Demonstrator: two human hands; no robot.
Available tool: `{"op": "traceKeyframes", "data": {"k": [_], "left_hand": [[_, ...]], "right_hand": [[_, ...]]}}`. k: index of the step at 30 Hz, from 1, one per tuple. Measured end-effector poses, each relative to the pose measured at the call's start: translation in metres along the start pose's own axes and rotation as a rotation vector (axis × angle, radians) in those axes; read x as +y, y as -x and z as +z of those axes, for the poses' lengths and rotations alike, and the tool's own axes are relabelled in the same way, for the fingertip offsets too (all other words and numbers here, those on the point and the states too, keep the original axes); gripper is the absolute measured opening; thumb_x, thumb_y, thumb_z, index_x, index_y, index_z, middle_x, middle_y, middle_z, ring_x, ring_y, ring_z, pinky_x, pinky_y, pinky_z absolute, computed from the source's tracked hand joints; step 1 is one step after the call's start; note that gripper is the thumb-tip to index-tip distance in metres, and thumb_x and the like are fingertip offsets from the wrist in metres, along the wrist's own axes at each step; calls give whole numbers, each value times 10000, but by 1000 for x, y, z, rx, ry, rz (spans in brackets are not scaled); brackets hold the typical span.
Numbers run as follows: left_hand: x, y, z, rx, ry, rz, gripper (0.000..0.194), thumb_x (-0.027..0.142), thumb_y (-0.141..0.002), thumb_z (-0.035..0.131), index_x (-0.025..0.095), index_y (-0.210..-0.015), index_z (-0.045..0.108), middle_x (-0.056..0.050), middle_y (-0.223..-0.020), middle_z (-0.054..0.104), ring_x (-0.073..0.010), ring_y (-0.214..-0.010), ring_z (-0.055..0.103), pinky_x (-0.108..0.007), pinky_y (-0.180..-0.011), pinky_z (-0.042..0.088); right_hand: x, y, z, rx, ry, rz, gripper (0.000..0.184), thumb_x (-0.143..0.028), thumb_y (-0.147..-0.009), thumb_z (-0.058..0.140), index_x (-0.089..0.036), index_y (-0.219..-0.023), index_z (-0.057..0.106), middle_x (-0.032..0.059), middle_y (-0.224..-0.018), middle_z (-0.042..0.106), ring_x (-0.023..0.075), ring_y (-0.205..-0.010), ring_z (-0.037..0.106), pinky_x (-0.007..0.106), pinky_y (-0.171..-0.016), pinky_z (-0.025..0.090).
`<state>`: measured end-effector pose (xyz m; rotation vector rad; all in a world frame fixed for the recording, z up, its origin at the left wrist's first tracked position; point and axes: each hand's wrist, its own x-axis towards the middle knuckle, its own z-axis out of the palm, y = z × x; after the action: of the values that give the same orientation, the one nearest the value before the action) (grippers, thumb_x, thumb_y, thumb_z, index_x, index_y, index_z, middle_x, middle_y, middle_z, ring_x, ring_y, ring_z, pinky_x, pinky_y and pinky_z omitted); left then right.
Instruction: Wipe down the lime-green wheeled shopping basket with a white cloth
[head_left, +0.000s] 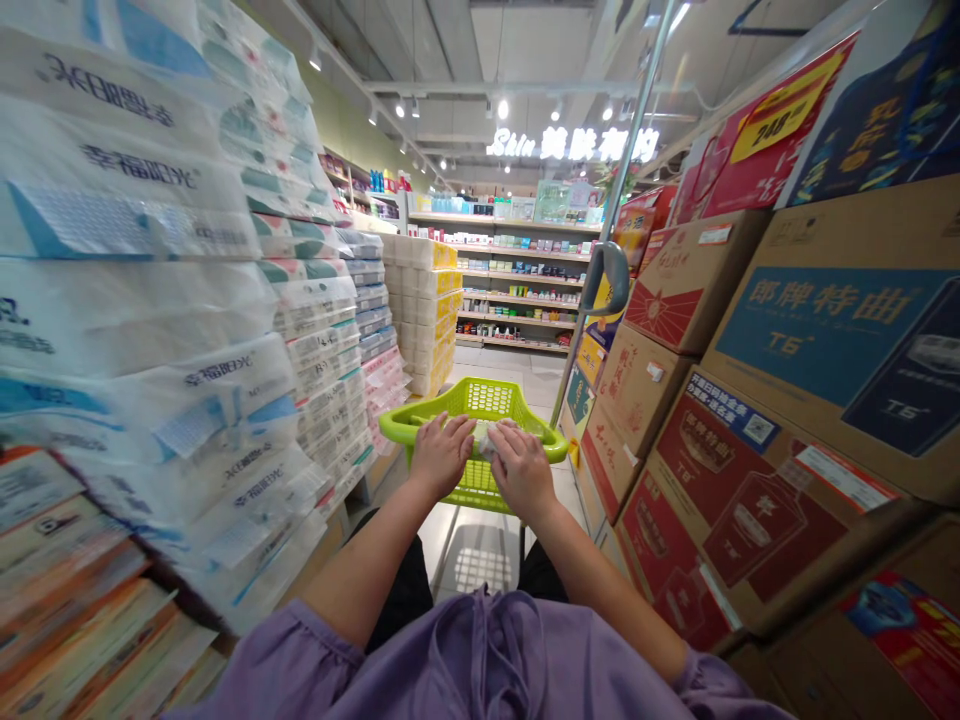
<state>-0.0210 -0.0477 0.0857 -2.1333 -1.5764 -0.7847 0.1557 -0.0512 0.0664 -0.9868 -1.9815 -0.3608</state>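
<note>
A bright green plastic shopping cart (469,485) stands right before me, its basket tapering forward. My left hand (441,450) rests over the cart's green handle (551,445), fingers bent across the bar. Just to its right, my right hand (519,458) lies over the same handle. A small crumpled whitish thing (486,440) shows at the right hand's fingers; its kind I cannot make out. The undersides of both hands are hidden. Through the mesh, the basket's near side and back wall are visible.
Tall stacks of wrapped tissue packs (150,330) line the left side. Cardboard cartons (795,480) are piled close on the right, beside a metal pole (634,140) with a grey handle-like loop (607,280). Ahead, tiled floor (510,365) leads to stocked shelves (517,285).
</note>
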Motion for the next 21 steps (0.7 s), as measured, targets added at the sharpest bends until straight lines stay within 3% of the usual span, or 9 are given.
{"op": "traceKeyframes", "data": {"k": [5,11,17,21], "left_hand": [[2,-1,1,14,9,-4,383,351,-973,343,285,-1247,603,-36,-1300,612,-314,-1251,473,-513,-994,392],[-1,0,3,18,24,32,386,321,-972,349,240,-1262,590,-58,-1309,608,-298,-1271,475,-511,-1039,385],[0,-1,4,30,34,41,388,318,-976,348,209,-1250,600,-56,-1311,609,-281,-1315,446,-489,-1080,370],[0,-2,7,51,44,39,378,306,-969,359,208,-1240,605,-73,-1297,617,-274,-1263,502,-495,-1058,390]], "right_hand": [[3,1,2,18,40,145,372,-165,-860,510,-164,-1218,610,110,-1221,626,268,-1162,518,447,-1029,388],[-5,-1,5,6,-28,-13,411,-147,-867,491,-188,-1267,578,85,-1312,576,237,-1281,435,411,-1092,351],[10,6,-4,11,60,141,376,-150,-853,497,-160,-1212,608,109,-1184,636,269,-1147,522,455,-1020,395],[-5,3,6,13,56,64,420,-132,-854,492,-153,-1265,573,111,-1294,582,264,-1272,431,439,-1081,350]]}}
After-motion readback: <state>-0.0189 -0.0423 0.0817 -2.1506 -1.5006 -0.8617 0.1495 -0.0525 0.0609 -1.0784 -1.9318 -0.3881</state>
